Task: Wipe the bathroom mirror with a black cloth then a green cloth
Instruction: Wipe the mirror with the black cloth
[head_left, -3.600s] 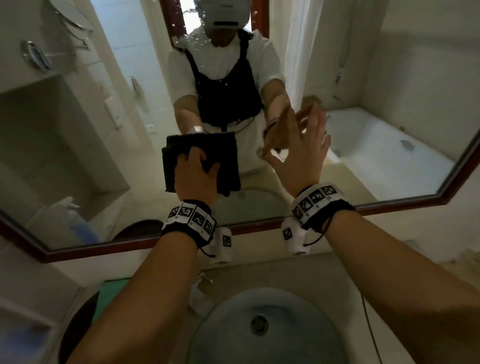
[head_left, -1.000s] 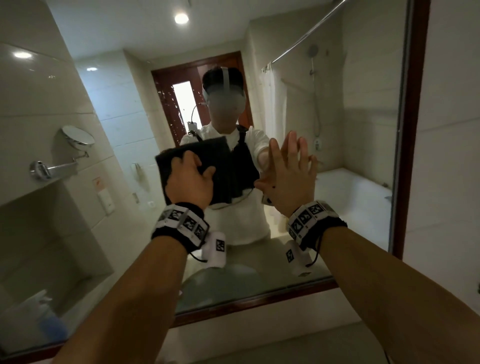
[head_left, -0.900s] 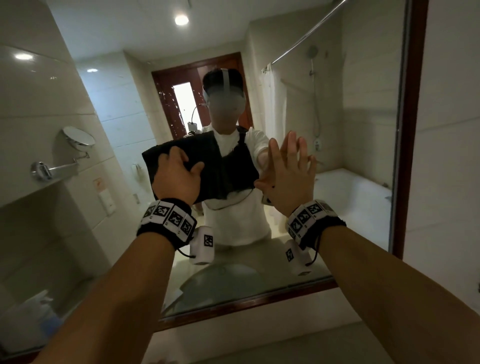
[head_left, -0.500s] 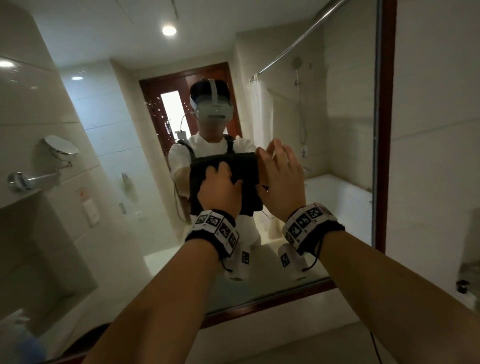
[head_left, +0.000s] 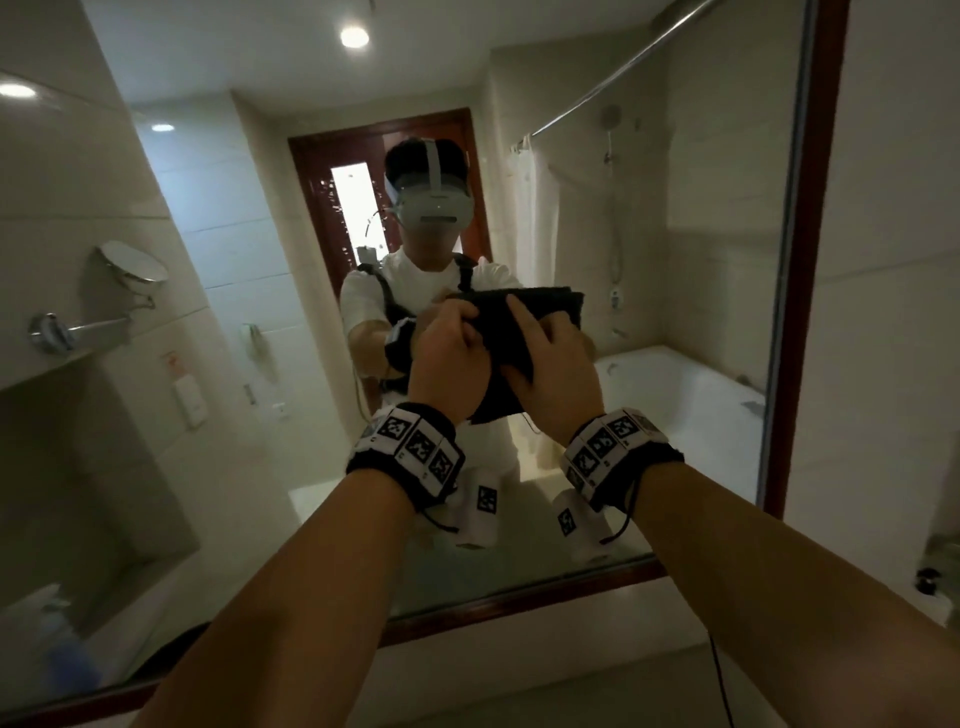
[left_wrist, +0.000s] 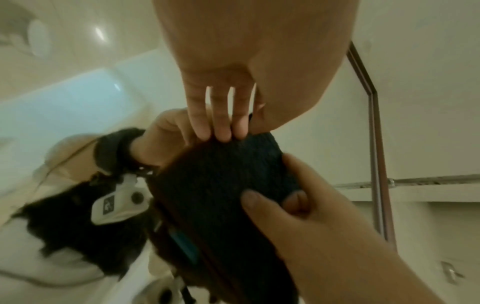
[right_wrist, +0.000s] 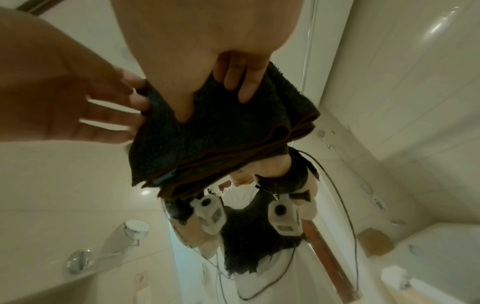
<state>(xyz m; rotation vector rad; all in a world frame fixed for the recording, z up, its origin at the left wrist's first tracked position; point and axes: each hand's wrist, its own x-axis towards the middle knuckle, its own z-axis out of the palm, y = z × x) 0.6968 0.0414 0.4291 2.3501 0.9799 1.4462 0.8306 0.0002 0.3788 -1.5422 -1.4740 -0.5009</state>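
Pale glossy wall tiles are surrounding a large wall mirror with a dark red-brown wooden frame (head_left: 800, 260), and the glass is reflecting a person in a white shirt and grey headset, a white bathtub (head_left: 691, 395), a chrome shower rail (head_left: 613, 83) and a round chrome shaving mirror on a folding arm (head_left: 132, 262). Both forearms are reaching up toward the glass, each wearing a black wristband with square black-and-white markers. Between the two hands a folded black terry cloth (head_left: 540, 312) is being held up in front of the mirror at about chest height of the reflection; whether it is touching the glass I cannot tell. A small teal tag (right_wrist: 164, 178) is showing at the cloth's folded edge in the right wrist view. The left hand (head_left: 449, 364) is gripping the cloth's left side, its fingers curling over the fabric, with the fingertips (left_wrist: 223, 131) pressing onto the dark pile in the left wrist view. The right hand (head_left: 553, 371) is also grasping the cloth, thumb on the near face and fingers (right_wrist: 244, 86) bending over the upper edge. Along the mirror's lower frame a pale counter ledge (head_left: 597, 639) is running, and a thin black cable is hanging from the right wristband
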